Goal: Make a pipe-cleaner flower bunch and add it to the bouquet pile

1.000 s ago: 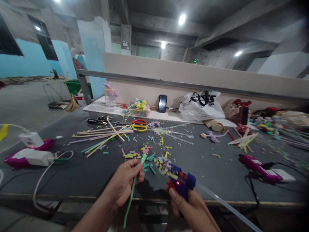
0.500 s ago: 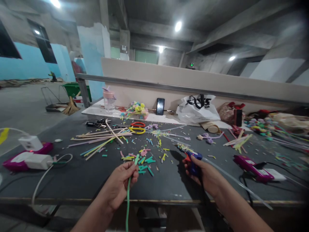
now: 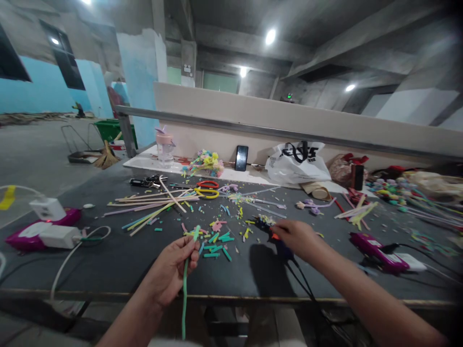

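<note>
My left hand (image 3: 181, 258) is closed in a pinch around a long green fuzzy stem (image 3: 185, 294), like a pipe cleaner. A paler green end sticks up past the fingertips, and the rest hangs over the table's front edge. My right hand (image 3: 294, 236) is above a dark blue glue gun (image 3: 284, 251) with an orange trigger, hiding much of it. Its fingers are drawn together by the gun's front; what they pinch is hidden. Small pale and yellow bits cluster at the nozzle (image 3: 265, 220). Short cut green pieces (image 3: 216, 249) lie between the hands.
Coloured stems (image 3: 155, 205) and red-and-yellow-handled scissors (image 3: 208, 192) lie behind my left hand. Purple power strips stand left (image 3: 27, 238) and right (image 3: 376, 250), with cables. Along the back are a cup (image 3: 165, 149), a phone (image 3: 241, 158) and a white bag (image 3: 296, 164).
My right hand has shifted from the glue gun's handle to above its front, and the gun sits lower. My left hand has moved slightly left with the green stem.
</note>
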A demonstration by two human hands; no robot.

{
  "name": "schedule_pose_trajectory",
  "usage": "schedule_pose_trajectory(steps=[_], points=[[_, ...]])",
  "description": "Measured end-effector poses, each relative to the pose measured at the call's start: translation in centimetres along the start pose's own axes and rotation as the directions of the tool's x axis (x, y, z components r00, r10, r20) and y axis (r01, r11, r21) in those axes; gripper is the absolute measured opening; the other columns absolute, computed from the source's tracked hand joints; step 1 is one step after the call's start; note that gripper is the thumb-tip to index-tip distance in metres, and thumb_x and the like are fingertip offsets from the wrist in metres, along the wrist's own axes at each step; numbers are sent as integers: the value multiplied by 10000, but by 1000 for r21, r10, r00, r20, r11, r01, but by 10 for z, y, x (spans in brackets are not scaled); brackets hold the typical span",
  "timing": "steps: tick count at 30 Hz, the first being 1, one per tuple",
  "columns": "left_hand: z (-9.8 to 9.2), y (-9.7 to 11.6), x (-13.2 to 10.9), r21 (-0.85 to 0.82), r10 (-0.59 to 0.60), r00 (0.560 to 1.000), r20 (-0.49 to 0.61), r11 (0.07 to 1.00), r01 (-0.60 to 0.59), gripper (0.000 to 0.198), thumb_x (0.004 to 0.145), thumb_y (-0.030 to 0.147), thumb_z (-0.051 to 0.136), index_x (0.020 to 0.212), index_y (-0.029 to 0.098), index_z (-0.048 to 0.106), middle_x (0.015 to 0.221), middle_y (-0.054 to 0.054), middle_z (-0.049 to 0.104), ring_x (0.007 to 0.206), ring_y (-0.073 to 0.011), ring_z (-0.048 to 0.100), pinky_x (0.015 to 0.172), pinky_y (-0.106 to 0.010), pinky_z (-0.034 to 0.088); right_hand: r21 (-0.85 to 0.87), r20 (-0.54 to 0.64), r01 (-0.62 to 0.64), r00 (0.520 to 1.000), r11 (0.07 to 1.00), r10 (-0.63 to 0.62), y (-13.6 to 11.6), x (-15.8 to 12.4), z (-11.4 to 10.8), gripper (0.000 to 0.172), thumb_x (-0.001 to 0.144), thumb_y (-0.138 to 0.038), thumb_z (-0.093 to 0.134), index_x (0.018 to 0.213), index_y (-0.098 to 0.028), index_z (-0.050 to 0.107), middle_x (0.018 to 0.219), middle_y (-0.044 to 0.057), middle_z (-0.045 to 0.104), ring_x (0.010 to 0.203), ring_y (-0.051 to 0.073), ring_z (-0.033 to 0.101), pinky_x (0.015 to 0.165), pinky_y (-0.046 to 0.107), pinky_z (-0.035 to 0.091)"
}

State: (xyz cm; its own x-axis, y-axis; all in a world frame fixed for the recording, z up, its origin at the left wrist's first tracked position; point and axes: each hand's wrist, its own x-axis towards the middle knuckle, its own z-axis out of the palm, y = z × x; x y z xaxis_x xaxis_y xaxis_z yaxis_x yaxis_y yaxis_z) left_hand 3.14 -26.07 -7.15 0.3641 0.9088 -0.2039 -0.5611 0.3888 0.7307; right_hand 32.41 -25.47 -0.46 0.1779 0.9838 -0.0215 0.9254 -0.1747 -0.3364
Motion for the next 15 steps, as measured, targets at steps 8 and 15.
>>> schedule_pose_trajectory(steps=[8, 15], points=[[3, 1, 1, 21, 57, 997, 42, 998, -58, 109, 718, 176, 621, 711, 97, 545, 693, 5, 466, 475, -3, 342, 362, -97, 256, 99, 7, 508, 860, 856, -511, -86, -14, 84, 192, 724, -87, 467, 806, -193, 606, 812, 31, 572, 778, 138, 529, 692, 215, 369], [2, -1, 5, 52, 61, 996, 62, 997, -64, 135, 731, 208, 610, 706, 95, 541, 658, 18, 443, 445, 3, 262, 362, -122, 168, 137, 2, 478, 876, 867, -483, -84, -2, 91, 130, 698, -72, 475, 719, -178, 546, 760, 14, 531, 680, 120, 489, 617, 208, 335]])
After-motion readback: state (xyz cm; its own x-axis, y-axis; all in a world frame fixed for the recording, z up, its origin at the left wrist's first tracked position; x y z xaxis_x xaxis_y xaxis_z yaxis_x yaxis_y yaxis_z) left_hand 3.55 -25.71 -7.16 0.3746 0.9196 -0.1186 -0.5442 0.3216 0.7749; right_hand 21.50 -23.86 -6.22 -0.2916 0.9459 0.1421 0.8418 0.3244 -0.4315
